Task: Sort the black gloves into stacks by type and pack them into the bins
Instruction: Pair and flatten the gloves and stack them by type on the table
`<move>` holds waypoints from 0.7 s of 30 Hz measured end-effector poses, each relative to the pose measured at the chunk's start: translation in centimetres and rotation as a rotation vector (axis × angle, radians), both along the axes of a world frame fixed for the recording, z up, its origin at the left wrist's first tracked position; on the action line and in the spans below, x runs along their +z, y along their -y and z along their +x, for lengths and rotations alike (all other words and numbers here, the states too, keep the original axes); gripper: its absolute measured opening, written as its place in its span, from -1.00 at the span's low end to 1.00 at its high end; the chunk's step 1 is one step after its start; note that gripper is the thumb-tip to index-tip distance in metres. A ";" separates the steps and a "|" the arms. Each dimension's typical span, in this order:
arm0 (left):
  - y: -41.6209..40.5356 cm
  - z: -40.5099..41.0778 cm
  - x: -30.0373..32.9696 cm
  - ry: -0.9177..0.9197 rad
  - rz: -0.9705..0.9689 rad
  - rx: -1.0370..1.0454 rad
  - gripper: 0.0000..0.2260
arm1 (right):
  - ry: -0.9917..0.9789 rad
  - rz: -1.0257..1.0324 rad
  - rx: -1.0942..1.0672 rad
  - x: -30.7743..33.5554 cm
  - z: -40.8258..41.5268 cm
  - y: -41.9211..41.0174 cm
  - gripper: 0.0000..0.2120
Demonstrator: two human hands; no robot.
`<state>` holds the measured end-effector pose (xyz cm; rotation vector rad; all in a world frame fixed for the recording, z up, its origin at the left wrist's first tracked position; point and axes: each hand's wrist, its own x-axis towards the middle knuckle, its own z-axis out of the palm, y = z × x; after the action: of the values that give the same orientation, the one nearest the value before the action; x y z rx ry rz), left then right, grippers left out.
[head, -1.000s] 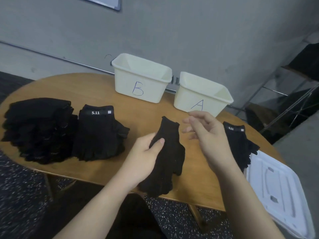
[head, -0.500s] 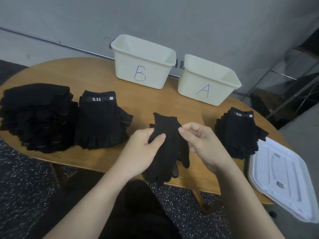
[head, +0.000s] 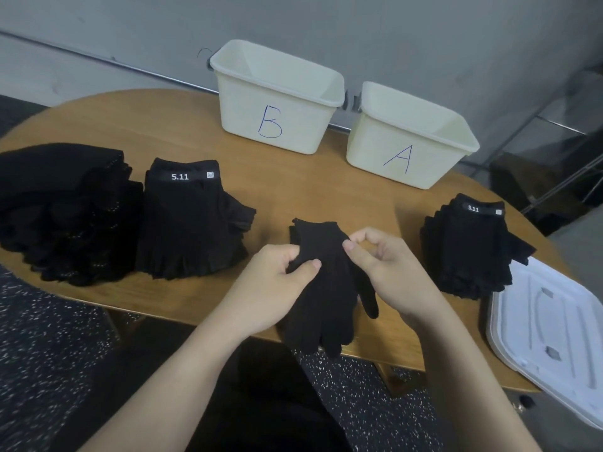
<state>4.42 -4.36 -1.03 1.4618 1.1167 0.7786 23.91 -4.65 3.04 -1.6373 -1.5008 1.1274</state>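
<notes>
Here, a knit glove [head: 326, 282] hangs over the counter's [head: 310, 190] near edge, pinched in my left hand [head: 274, 285]; my right hand [head: 385, 265], fingers curled, touches its cuff. Best identify its type before choosing bin A [head: 408, 151] or bin B [head: 277, 102].

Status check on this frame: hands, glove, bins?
Left hand grips the plain black glove over the table edge. Right hand at the glove's side, grip unclear. Bin B and bin A show no gloves. Path unobstructed.
</notes>
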 end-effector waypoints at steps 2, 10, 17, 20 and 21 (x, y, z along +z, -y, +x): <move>-0.4 0.3 -0.5 -0.030 0.029 0.044 -0.49 | 0.011 -0.010 -0.018 -0.7 0.2 -0.6 -0.75; -2.2 0.8 -2.8 -0.106 0.119 0.180 -0.72 | 0.039 0.015 -0.032 -2.4 0.7 -2.8 -0.77; -3.0 1.4 -3.7 -0.266 0.248 0.264 -0.78 | -0.018 0.129 -0.042 -4.0 1.1 -4.5 -0.79; -3.4 1.7 -3.8 -0.318 0.272 0.298 -0.82 | -0.047 0.150 -0.082 -4.9 1.3 -5.1 -0.81; -3.5 1.8 -3.8 -0.332 0.282 0.308 -0.84 | -0.052 0.153 -0.096 -5.2 1.4 -5.2 -0.81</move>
<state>6.25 -0.85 -4.78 1.7210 1.5589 0.9591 25.27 0.56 -2.19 -1.5472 -1.4234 0.9707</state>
